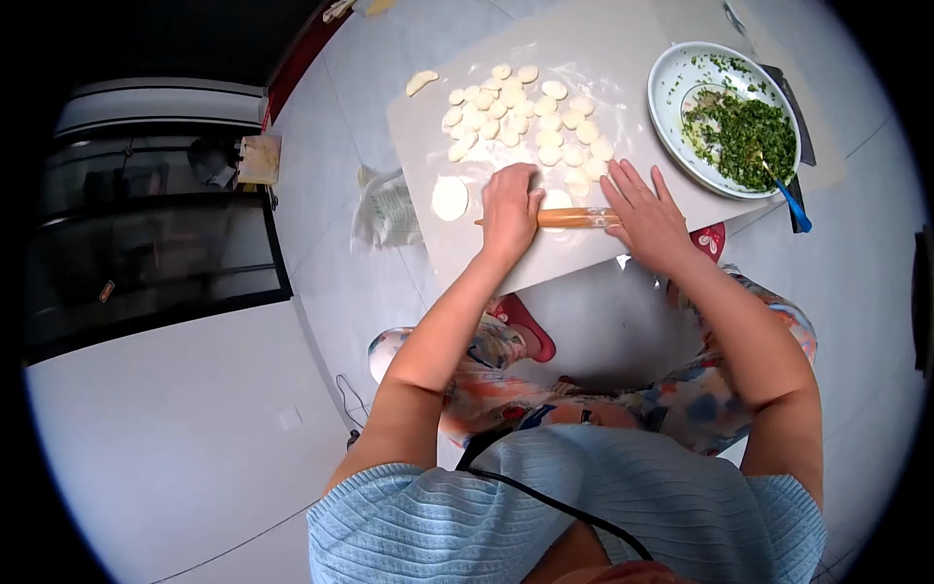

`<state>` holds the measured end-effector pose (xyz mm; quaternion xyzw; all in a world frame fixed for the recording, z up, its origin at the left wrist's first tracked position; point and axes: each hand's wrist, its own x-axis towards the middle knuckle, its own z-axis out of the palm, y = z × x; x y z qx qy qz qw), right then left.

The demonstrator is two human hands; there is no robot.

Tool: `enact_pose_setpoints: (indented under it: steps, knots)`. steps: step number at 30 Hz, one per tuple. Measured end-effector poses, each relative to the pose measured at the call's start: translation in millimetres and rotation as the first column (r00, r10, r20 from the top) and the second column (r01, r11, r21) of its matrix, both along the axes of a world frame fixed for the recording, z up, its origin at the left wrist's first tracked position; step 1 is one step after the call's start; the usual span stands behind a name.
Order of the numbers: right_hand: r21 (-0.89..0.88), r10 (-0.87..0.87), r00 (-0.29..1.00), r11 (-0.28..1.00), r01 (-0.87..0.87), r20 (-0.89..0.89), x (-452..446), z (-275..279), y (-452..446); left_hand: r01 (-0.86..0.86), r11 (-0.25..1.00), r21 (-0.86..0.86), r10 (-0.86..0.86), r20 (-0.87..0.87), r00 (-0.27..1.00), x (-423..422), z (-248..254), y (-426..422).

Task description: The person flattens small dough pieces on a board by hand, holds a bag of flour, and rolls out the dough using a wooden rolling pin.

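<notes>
A wooden rolling pin (569,218) lies crosswise near the front edge of the board (457,263). My left hand (509,209) is closed around the pin's left part, with fingers curled. Over its right end lies my right hand (650,216), palm down, fingers stretched out and spread. Beneath the pin's middle a small dough round (556,200) shows partly. To the left of my left hand is a flat, rolled-out wrapper (449,198). Beyond both hands, several small floured dough pieces (516,107) are spread over the board.
A white bowl (667,146) of chopped green filling (744,136) stands at the right, a blue-handled utensil (793,206) leaning in it. Something dark and flat (800,117) lies beside it. One crescent-shaped dough piece (421,82) sits at the far left. A plastic bag (389,212) is left of the board.
</notes>
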<state>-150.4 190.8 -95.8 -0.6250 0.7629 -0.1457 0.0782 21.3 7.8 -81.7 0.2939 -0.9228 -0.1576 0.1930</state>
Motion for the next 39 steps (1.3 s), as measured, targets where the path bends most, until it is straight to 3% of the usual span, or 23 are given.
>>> enact_pose_setpoints:
  steps: [2,4,6,9,10,12,13,14,16,18,20,24,26,27,32,35,37,39]
  knots:
    - [-0.026,0.046,0.999,0.999,-0.047,-0.018,1.6,-4.9,2.0,0.115,0.949,0.294,-0.121,0.001,0.993,-0.1,-5.4,-2.6]
    - [-0.141,0.072,0.993,0.988,-0.058,0.094,2.5,-11.8,0.4,0.126,0.938,0.324,-0.126,-0.021,0.992,-6.6,-0.4,-3.4]
    - [-0.197,0.063,0.992,0.980,-0.041,0.109,1.3,-18.1,-2.5,-0.020,0.901,0.433,-0.110,0.273,0.956,-15.0,11.8,-5.5]
    - [-0.282,0.071,0.989,0.959,-0.032,0.130,-4.5,-14.8,-5.5,-0.045,0.902,0.429,-0.131,0.372,0.919,-15.3,13.8,-12.3]
    - [-0.311,0.089,0.987,0.949,-0.045,0.130,-6.8,-9.6,-6.0,-0.041,0.904,0.426,-0.134,0.373,0.918,-13.1,14.2,-14.0]
    - [-0.325,0.141,0.977,0.942,-0.084,0.157,-17.3,1.1,-3.8,0.013,0.863,0.506,-0.082,0.113,0.990,-4.9,14.1,-17.4]
    - [-0.339,0.196,0.964,0.932,-0.126,0.181,-22.0,8.7,-2.1,-0.019,0.820,0.572,-0.058,0.115,0.992,-4.5,23.1,-15.9]
    - [-0.338,0.198,0.963,0.932,-0.127,0.184,-24.6,15.0,0.2,-0.022,0.819,0.573,-0.055,0.117,0.992,-2.3,22.2,-12.0]
    - [-0.360,0.302,0.928,0.909,-0.211,0.219,-27.1,26.2,3.0,0.249,0.809,0.533,-0.198,-0.152,0.968,3.4,19.5,0.1]
    - [-0.310,0.306,0.922,0.923,-0.227,0.236,-26.3,29.2,5.5,0.261,0.845,0.468,-0.241,-0.103,0.965,9.0,22.7,23.4]
    - [-0.239,0.320,0.923,0.933,-0.268,0.213,-26.1,24.7,9.6,0.315,0.912,0.264,-0.316,-0.040,0.948,19.9,7.3,36.3]
    - [-0.192,0.320,0.920,0.941,-0.280,0.224,-25.1,21.1,13.0,0.240,0.963,0.121,-0.238,-0.025,0.971,46.0,-15.5,56.7]
    - [-0.179,0.315,0.931,0.942,-0.284,0.185,-25.3,18.2,11.8,0.373,0.927,0.047,-0.375,0.170,0.911,46.3,-7.9,75.2]
    - [-0.177,0.319,0.930,0.941,-0.288,0.184,-25.4,18.9,10.0,0.475,0.868,0.141,-0.496,0.241,0.834,45.1,-1.7,77.2]
    - [-0.140,0.303,0.928,0.950,-0.278,0.215,-23.3,19.8,5.8,0.373,0.916,0.146,-0.401,0.316,0.860,52.3,-2.0,57.5]
    - [-0.079,0.250,0.925,0.968,-0.237,0.286,-22.5,23.0,4.1,0.372,0.904,0.209,-0.422,0.306,0.854,64.1,0.1,46.7]
    - [-0.080,0.224,0.924,0.974,-0.210,0.310,-19.0,21.4,2.0,0.394,0.860,0.325,-0.459,0.152,0.875,69.4,3.3,43.1]
    - [-0.077,0.195,0.923,0.981,-0.180,0.332,-15.0,13.1,0.3,0.317,0.910,0.268,-0.363,0.144,0.920,73.8,7.9,45.5]
